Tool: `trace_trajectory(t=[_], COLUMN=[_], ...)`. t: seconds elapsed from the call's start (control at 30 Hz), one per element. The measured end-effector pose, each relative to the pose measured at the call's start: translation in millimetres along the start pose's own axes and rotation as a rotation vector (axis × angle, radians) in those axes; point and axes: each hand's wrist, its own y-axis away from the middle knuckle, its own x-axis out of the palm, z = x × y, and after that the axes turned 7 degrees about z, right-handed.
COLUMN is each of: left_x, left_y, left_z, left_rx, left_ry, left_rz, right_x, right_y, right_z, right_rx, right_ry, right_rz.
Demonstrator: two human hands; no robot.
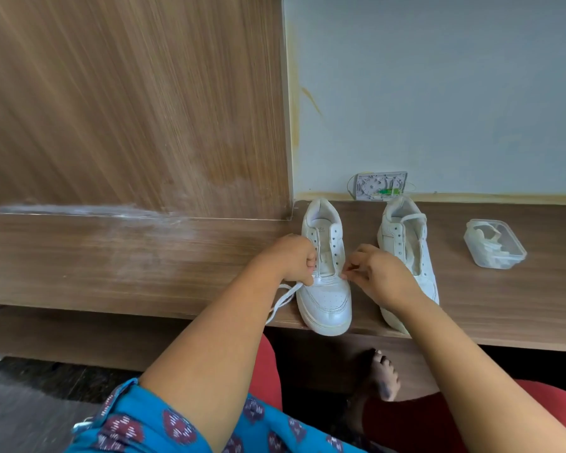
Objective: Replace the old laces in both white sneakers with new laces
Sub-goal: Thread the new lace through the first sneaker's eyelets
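Hands (294, 259) on sneaker (324, 289) (lace (280, 302) pinched)

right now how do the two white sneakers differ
The left sneaker has bare upper eyelets, with one lace across its lowest row; the right sneaker has a lace lying loose around its opening. The left hand and right hand pull the lace at the left sneaker; the right sneaker is not held, partly hidden behind the right hand. Both are white and stand upright on the wooden shelf, toes toward the person.
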Motion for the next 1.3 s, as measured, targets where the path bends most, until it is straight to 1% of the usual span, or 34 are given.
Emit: trace_trajectory(t=[0.03, 0.07, 0.1, 0.13, 0.17, 0.2, 0.23, 0.27, 0.3, 0.33, 0.37, 0.4, 0.47, 0.5, 0.53, 0.6, 0.67, 0.73, 0.8, 0.83, 0.93, 1.0, 1.03, 1.13, 1.17, 1.2, 1.23, 1.27, 1.3], left_x=[-0.4, -0.2, 0.4, 0.7, 0.7, 0.5, -0.1, -0.7, -1.5, -1.6, -1.8, -1.6, -0.7, -0.5, -0.4, -0.2, -0.4, -1.1, -1.7, -1.5, 0.0, 0.2, 0.0, -1.1, -1.4, -1.4, -1.3, -1.2, -1.0], left_y=[0.5, 0.7, 0.9, 0.8, 0.8, 0.9, 1.0, 0.8, 0.5, 0.4, 0.2, -0.1, -0.1, 0.1, 0.2, 0.2, 0.6, 1.3, 2.1, 2.2, 0.6, 0.7, 0.8, 0.2, -0.3, -1.0, -1.5, -1.7, -1.7], left_z=[-0.3, -0.5, -0.3, -0.3, -0.2, -0.3, -0.6, -0.8, -1.1, -1.2, -0.9, -0.1, 2.7, 3.9, 4.9, 6.1, 6.6, 6.9, 6.6, 6.1, 5.6, 5.3, 5.3, 4.5, 4.5, 4.8, 5.1, 5.7, 6.3], left_rx=[0.004, 0.007, 0.008, 0.009, 0.01, 0.011, 0.015, 0.02, 0.024, 0.024, 0.022, 0.018, 0.011, 0.011, 0.009, 0.006, 0.004, 0.008, 0.011, 0.008, 0.004, 0.011, 0.019, 0.035, 0.035, 0.034, 0.03, 0.024, 0.017], left_ry=[0.001, 0.004, 0.007, 0.01, 0.015, 0.02, 0.021, 0.016, 0.011, 0.006, 0.003, 0.004, 0.023, 0.034, 0.043, 0.06, 0.078, 0.093, 0.109, 0.119, 0.152, 0.174, 0.171, 0.122, 0.111, 0.107, 0.111, 0.124, 0.143], left_rz=[0.003, 0.008, 0.013, 0.014, 0.012, 0.007, -0.001, -0.01, -0.015, -0.016, -0.01, -0.004, 0.002, 0.002, 0.004, 0.021, 0.046, 0.072, 0.102, 0.123, 0.19, 0.206, 0.202, 0.182, 0.182, 0.183, 0.183, 0.181, 0.178], right_x=[2.9, 7.6, 10.4, 9.4, 6.4, 5.2, 5.3, 5.0, 3.6, 2.6, 4.0, 7.4, 10.8, 10.4, 8.5, 7.4, 8.5, 9.5, 12.5, 14.9, 15.7, 14.6, 15.6, 18.4, 17.1, 15.0, 14.1, 10.7, 6.9], right_y=[-0.6, -1.4, -1.6, -2.1, -3.5, -6.4, -8.1, -9.3, -9.7, -9.9, -9.6, -9.2, -5.7, -3.0, 0.6, 6.4, 9.8, 9.7, 7.4, 7.0, 5.8, 1.0, -3.5, -10.0, -10.5, -9.3, -7.8, -5.9, -3.0], right_z=[0.1, 0.3, 3.4, 8.6, 14.6, 18.6, 19.6, 18.5, 17.8, 20.1, 21.7, 21.7, 19.1, 17.7, 15.8, 9.6, 8.5, 10.0, 12.0, 13.9, 19.9, 20.4, 19.0, 20.5, 21.7, 20.7, 16.1, 14.1, 14.5], right_rx=[-0.041, -0.051, -0.006, 0.111, 0.293, 0.479, 0.622, 0.736, 0.79, 0.809, 0.779, 0.71, 0.485, 0.362, 0.252, 0.085, -0.005, -0.038, 0.012, 0.038, 0.163, 0.257, 0.356, 0.623, 0.67, 0.674, 0.632, 0.573, 0.51], right_ry=[0.105, 0.132, 0.054, -0.158, -0.508, -0.927, -1.256, -1.465, -1.506, -1.473, -1.308, -1.047, -0.4, -0.231, -0.221, -0.324, -0.285, -0.159, -0.023, -0.001, -0.102, -0.107, -0.206, -0.616, -0.715, -0.717, -0.611, -0.424, -0.259], right_rz=[-0.012, -0.009, 0.002, 0.024, 0.042, 0.065, 0.094, 0.105, 0.135, 0.147, 0.135, 0.122, 0.08, 0.027, -0.034, -0.04, -0.056, -0.11, -0.082, -0.054, 0.019, 0.076, 0.1, 0.121, 0.133, 0.134, 0.129, 0.102, 0.032])
